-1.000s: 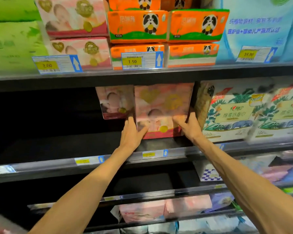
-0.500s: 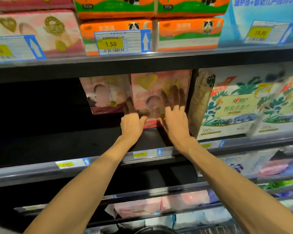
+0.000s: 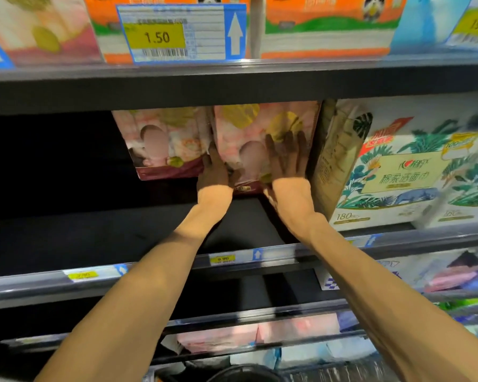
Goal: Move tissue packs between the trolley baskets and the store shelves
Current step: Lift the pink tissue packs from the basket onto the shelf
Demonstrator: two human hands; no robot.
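Observation:
A pink tissue pack point(image 3: 249, 139) stands deep on the dark middle shelf point(image 3: 122, 232). Both hands press flat on its front face. My left hand point(image 3: 213, 175) lies on its lower left corner, fingers straight. My right hand point(image 3: 287, 158) spreads over its right half, fingers pointing up. A second pink tissue pack point(image 3: 166, 144) stands just left of it, touching its side. Both hands are in the shelf's shadow.
A large white leaf-print pack point(image 3: 392, 172) stands close on the right. Orange panda packs point(image 3: 326, 26) and a 1.50 price tag point(image 3: 180, 33) are on the shelf above. Pink packs point(image 3: 260, 334) lie on lower shelves. The trolley's dark rim point(image 3: 240, 373) shows at the bottom.
The pink pack has slid further back into the shelf under both hands. My right hand moved from gripping its edge to lying flat on its face. The view has come closer.

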